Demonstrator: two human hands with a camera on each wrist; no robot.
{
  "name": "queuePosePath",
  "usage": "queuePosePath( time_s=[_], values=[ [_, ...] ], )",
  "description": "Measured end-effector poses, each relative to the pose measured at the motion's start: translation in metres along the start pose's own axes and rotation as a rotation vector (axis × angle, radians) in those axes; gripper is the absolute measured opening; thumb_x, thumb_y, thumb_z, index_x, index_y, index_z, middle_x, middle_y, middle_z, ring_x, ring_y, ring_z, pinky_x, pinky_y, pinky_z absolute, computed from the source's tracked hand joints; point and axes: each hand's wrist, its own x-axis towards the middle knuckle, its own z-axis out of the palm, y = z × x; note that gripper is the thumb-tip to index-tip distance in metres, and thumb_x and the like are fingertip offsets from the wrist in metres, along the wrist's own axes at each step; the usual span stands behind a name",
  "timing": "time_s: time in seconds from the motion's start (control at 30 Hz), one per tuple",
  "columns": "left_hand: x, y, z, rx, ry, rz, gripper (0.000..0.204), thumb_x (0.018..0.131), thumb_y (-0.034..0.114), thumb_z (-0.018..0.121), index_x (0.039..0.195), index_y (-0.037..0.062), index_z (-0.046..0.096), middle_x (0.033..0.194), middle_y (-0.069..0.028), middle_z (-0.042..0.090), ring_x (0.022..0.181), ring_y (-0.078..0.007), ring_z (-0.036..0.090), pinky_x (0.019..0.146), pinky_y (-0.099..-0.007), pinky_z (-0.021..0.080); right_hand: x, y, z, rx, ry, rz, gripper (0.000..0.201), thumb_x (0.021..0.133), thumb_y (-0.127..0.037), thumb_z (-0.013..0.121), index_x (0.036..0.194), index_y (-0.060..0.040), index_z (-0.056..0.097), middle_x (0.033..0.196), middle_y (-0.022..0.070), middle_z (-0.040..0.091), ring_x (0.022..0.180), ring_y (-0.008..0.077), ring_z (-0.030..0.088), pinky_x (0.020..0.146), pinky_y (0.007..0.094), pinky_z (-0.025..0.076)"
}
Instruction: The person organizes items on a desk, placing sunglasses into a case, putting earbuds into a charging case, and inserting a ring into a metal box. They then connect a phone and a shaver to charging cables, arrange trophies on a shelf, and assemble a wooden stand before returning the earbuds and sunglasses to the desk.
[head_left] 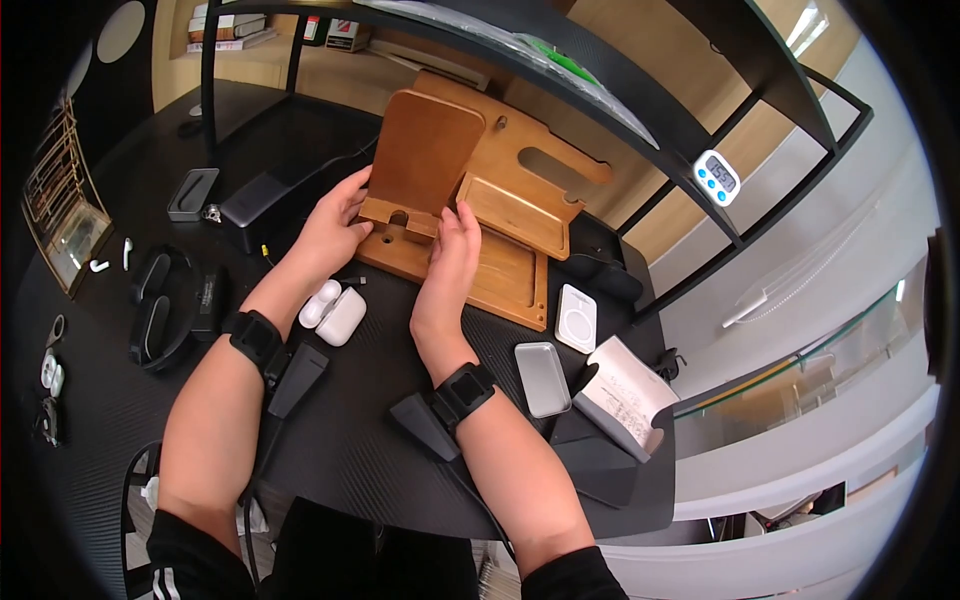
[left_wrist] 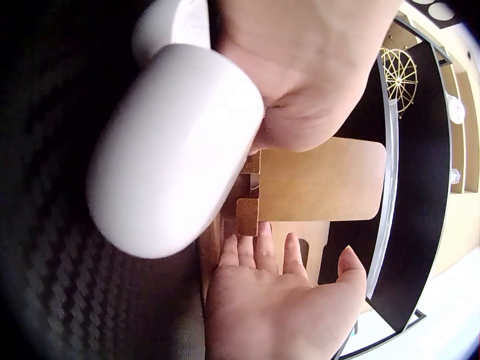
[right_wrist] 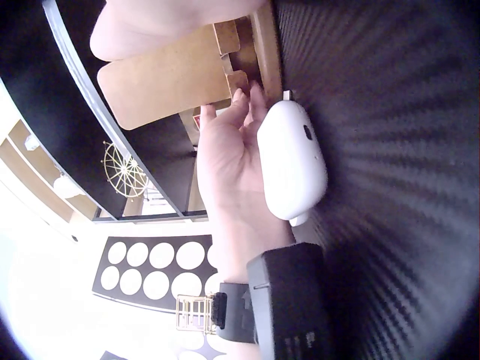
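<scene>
A brown wooden desk stand [head_left: 425,150] rises from the black table, with a tall upright panel and a notched ledge at its foot. Behind it stands another wooden panel [head_left: 490,135] with a slot, and to the right is a shallow wooden tray [head_left: 515,215]. My left hand [head_left: 335,225] is at the left edge of the upright panel, fingertips right at the ledge. My right hand [head_left: 450,260] is at the ledge's right end, and the left wrist view shows its fingers extended. A white earbud case [head_left: 340,315] lies between my forearms.
A white round-marked charger [head_left: 576,318], a small metal tin [head_left: 542,378] and an opened paper box [head_left: 625,395] lie to the right. Black headgear [head_left: 165,305] and a black case [head_left: 265,205] are at the left. A black shelf [head_left: 600,100] with a white timer [head_left: 716,180] overhangs the back.
</scene>
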Motion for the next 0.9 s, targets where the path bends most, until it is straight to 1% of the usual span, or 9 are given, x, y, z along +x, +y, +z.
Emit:
queuePosePath(
  time_s=[0.03, 0.13, 0.17, 0.23, 0.33, 0.53, 0.6, 0.9],
  values=[
    [0.0002, -0.0007, -0.0006, -0.003, 0.01, -0.012, 0.069, 0.08, -0.021, 0.041, 0.141, 0.007, 0.029, 0.135, -0.0116, 0.041, 0.127, -0.0191, 0.04, 0.1, -0.0274, 0.035, -0.0004, -0.0007, 0.0001, -0.001, -0.006, -0.006, 0.043, 0.096, -0.02, 0.04, 0.133, 0.0006, 0.034, 0.132, 0.0205, 0.038, 0.124, 0.0234, 0.037, 0.103, 0.032, 0.029],
    [0.001, -0.0056, -0.0027, -0.028, -0.003, 0.01, 0.068, 0.08, -0.021, 0.042, 0.14, 0.0068, 0.03, 0.134, -0.0114, 0.042, 0.126, -0.0194, 0.041, 0.1, -0.0275, 0.036, -0.001, -0.0003, 0.0003, 0.022, -0.004, -0.005, 0.044, 0.096, -0.02, 0.039, 0.135, 0.0004, 0.032, 0.134, 0.0215, 0.037, 0.125, 0.0236, 0.036, 0.104, 0.0322, 0.028],
    [0.0008, -0.0064, -0.0037, -0.026, -0.003, 0.013, 0.068, 0.08, -0.021, 0.042, 0.14, 0.0068, 0.03, 0.134, -0.0114, 0.042, 0.126, -0.0194, 0.041, 0.1, -0.0275, 0.036, -0.0012, 0.0004, -0.0004, 0.024, -0.005, -0.007, 0.044, 0.096, -0.02, 0.039, 0.135, 0.0004, 0.032, 0.134, 0.0215, 0.037, 0.125, 0.0236, 0.036, 0.104, 0.0322, 0.028],
    [0.001, -0.007, -0.0036, -0.023, -0.018, 0.024, 0.067, 0.079, -0.021, 0.043, 0.14, 0.0067, 0.03, 0.133, -0.0114, 0.043, 0.125, -0.0198, 0.041, 0.1, -0.0281, 0.036, -0.0009, 0.0006, -0.003, 0.015, -0.021, 0.031, 0.052, 0.094, -0.03, 0.043, 0.136, -0.0026, 0.03, 0.133, 0.0121, 0.04, 0.13, 0.0192, 0.032, 0.109, 0.0311, 0.02],
    [0.0006, -0.0071, -0.0027, -0.016, -0.007, 0.028, 0.068, 0.079, -0.02, 0.043, 0.14, 0.0068, 0.03, 0.132, -0.0115, 0.044, 0.125, -0.0198, 0.041, 0.1, -0.0283, 0.036, -0.0027, 0.0017, -0.0029, 0.059, -0.037, 0.012, 0.052, 0.094, -0.031, 0.04, 0.137, -0.003, 0.029, 0.135, 0.0132, 0.039, 0.13, 0.0204, 0.032, 0.11, 0.032, 0.02],
    [-0.0024, -0.0071, -0.002, -0.016, 0.003, 0.044, 0.067, 0.079, -0.02, 0.043, 0.139, 0.0063, 0.03, 0.133, -0.0125, 0.044, 0.126, -0.0204, 0.041, 0.101, -0.0293, 0.036, -0.0017, 0.0026, -0.0062, 0.04, -0.045, 0.018, 0.052, 0.095, -0.032, 0.039, 0.137, -0.0036, 0.028, 0.136, 0.0151, 0.037, 0.131, 0.0225, 0.031, 0.11, 0.033, 0.019],
    [-0.003, -0.0053, -0.0013, -0.016, 0.002, 0.047, 0.065, 0.078, -0.021, 0.042, 0.137, 0.0045, 0.033, 0.133, -0.0145, 0.045, 0.127, -0.0224, 0.041, 0.103, -0.0311, 0.034, -0.0009, 0.0044, -0.0074, 0.018, -0.046, 0.01, 0.052, 0.095, -0.033, 0.038, 0.137, -0.0036, 0.028, 0.136, 0.0159, 0.037, 0.131, 0.0231, 0.031, 0.111, 0.0333, 0.019],
    [-0.0032, -0.007, -0.0012, -0.05, -0.005, 0.069, 0.065, 0.078, -0.022, 0.042, 0.136, 0.0044, 0.034, 0.133, -0.0133, 0.045, 0.127, -0.0221, 0.041, 0.103, -0.0307, 0.033, -0.0031, 0.0039, -0.0092, -0.018, -0.055, 0.009, 0.051, 0.096, -0.031, 0.036, 0.137, -0.0025, 0.027, 0.138, 0.0185, 0.034, 0.132, 0.0248, 0.03, 0.111, 0.0342, 0.019]
  ],
)
